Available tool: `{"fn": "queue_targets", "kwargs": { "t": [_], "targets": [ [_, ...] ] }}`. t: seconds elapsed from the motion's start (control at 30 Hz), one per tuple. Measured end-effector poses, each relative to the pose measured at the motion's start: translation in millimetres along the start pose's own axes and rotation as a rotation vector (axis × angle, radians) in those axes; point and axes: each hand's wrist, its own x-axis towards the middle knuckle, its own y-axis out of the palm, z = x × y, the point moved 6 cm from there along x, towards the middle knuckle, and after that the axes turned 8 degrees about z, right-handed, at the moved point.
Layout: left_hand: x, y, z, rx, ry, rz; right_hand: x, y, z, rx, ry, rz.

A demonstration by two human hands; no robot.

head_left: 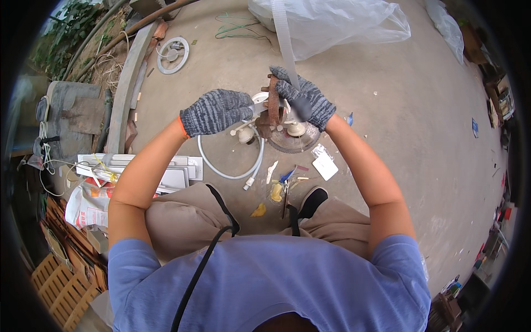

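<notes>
The left hand (217,112) pinches a white fitting (260,102) against the rusty iron block (272,105) on the concrete floor (387,110), while the right hand (305,99) grips what seems a dark-handled tool (300,108), which could slip and strike the gloved fingers (243,113).

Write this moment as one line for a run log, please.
left hand: grip on white fitting | right hand: grip on tool handle | rusty metal block between hands | white hose on concrete ground
</notes>
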Motion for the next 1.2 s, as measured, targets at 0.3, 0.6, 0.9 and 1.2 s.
{"fn": "queue_targets", "kwargs": {
  "t": [0.3, 0.6, 0.9, 1.2],
  "targets": [
    [-8, -37, 10, -0.062, 0.098, -0.107, -29, -48, 49, 0.171, 0.267, -0.077],
    [-7, -102, 22, -1.640, 0.001, -0.478, -45, -109, 68, 0.416, 0.161, -0.402],
    [88, -103, -35, -0.794, 0.119, -0.526, -11, -41, 79, 0.025, 0.320, 0.059],
    [120, -21, 67, -1.913, -0.018, -0.457, -27, -73, 14, 0.584, 0.215, -0.120]
  ]
}}
